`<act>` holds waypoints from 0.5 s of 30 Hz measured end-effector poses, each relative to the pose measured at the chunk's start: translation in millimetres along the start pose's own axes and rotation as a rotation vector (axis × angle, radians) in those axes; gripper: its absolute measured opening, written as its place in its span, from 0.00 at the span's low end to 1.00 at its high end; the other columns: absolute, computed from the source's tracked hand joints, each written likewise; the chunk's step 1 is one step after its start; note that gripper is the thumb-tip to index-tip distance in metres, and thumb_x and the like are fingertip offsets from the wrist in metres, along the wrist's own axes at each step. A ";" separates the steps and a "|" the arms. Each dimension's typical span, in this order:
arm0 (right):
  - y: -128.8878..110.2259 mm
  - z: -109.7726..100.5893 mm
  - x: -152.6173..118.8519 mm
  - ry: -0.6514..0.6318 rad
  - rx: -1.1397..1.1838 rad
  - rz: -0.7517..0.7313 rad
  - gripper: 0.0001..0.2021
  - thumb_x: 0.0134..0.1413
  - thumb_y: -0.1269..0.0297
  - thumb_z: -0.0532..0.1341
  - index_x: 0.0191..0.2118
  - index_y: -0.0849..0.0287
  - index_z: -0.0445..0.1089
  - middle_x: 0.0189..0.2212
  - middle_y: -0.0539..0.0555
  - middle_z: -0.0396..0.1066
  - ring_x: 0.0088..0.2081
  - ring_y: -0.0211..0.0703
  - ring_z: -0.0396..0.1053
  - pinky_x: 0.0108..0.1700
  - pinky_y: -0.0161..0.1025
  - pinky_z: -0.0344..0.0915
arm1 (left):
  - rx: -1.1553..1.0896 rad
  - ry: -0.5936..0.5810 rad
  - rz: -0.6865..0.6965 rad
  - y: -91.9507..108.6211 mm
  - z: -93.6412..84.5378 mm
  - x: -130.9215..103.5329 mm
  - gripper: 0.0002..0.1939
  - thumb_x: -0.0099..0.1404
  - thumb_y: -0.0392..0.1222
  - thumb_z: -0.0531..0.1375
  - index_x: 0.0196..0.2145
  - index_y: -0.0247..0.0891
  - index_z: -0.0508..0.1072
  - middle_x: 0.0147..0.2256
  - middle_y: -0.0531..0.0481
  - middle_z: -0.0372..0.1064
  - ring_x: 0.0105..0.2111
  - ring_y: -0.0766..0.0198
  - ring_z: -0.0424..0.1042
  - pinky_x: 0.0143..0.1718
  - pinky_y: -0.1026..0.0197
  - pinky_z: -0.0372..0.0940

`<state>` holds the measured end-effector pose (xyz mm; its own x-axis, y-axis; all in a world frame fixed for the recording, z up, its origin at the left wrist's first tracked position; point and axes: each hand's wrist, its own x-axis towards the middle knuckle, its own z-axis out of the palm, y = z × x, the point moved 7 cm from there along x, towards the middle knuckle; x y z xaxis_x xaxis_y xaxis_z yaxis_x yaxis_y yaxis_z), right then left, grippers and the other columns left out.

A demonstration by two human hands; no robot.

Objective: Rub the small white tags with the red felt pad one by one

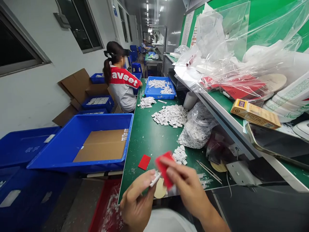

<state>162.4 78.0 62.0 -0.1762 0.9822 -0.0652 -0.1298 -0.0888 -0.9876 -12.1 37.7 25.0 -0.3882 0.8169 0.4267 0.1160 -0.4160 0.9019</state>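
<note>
My left hand (137, 196) pinches a small white plastic piece (155, 179) between thumb and fingers, near the table's front edge. My right hand (185, 182) holds a flat red rectangular pad (164, 168), somewhat blurred, close beside the white piece; whether the two touch I cannot tell. A second red pad (144, 162) lies flat on the green table to the left. Just behind my right hand is a little heap of white pieces (180, 155). Below the held pieces, a round cream-coloured disc (160, 189) shows in part.
Metal tweezers (209, 171) lie at the right. Farther back are a clear bag of white pieces (198, 127), a loose pile (171, 115) and a blue tray (160, 87). A large blue bin (82, 141) stands left. A cluttered shelf (224, 120) overhangs the right side. A co-worker (120, 80) sits ahead.
</note>
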 end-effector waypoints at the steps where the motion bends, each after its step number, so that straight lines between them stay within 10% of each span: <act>1: -4.0 -8.0 -0.4 0.110 -0.038 -0.049 0.20 0.64 0.50 0.63 0.56 0.53 0.78 0.37 0.56 0.84 0.35 0.47 0.81 0.38 0.39 0.77 | 0.027 0.003 0.042 3.7 -0.3 0.5 0.20 0.55 0.30 0.73 0.41 0.48 0.74 0.40 0.55 0.82 0.41 0.56 0.82 0.43 0.52 0.77; 4: -12.0 4.8 -1.2 -0.072 -0.098 -0.143 0.17 0.65 0.54 0.63 0.56 0.52 0.78 0.37 0.55 0.85 0.37 0.48 0.81 0.41 0.40 0.77 | -0.101 0.006 0.037 10.1 2.7 5.3 0.12 0.58 0.33 0.72 0.37 0.45 0.76 0.37 0.55 0.81 0.37 0.60 0.81 0.39 0.59 0.76; 9: -24.9 -5.4 -4.2 0.016 -0.196 -0.270 0.14 0.69 0.61 0.60 0.55 0.47 0.79 0.41 0.52 0.84 0.40 0.43 0.80 0.44 0.35 0.75 | -0.708 -0.059 -0.953 -28.8 33.4 -10.1 0.18 0.53 0.49 0.75 0.31 0.42 0.71 0.28 0.56 0.72 0.29 0.68 0.72 0.32 0.66 0.70; 12: -24.7 13.8 -9.9 -0.360 -0.271 -0.317 0.13 0.68 0.62 0.62 0.53 0.46 0.80 0.34 0.51 0.84 0.33 0.42 0.80 0.40 0.35 0.74 | -0.865 -0.186 -1.298 -26.0 48.3 -28.8 0.19 0.52 0.50 0.76 0.34 0.39 0.75 0.30 0.52 0.71 0.29 0.67 0.70 0.30 0.65 0.68; 15: -24.0 -16.2 -5.4 0.016 -0.296 -0.294 0.14 0.69 0.62 0.60 0.54 0.47 0.79 0.40 0.52 0.84 0.39 0.44 0.80 0.44 0.36 0.74 | -0.926 -0.221 -1.276 -18.6 51.0 -30.0 0.18 0.54 0.47 0.76 0.38 0.39 0.77 0.27 0.55 0.68 0.25 0.71 0.65 0.27 0.68 0.63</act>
<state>182.3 77.5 83.8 -0.1577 0.9613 0.2260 0.1143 0.2451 -0.9627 44.0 41.3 -1.2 0.3532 0.8095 -0.4689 -0.7708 0.5359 0.3444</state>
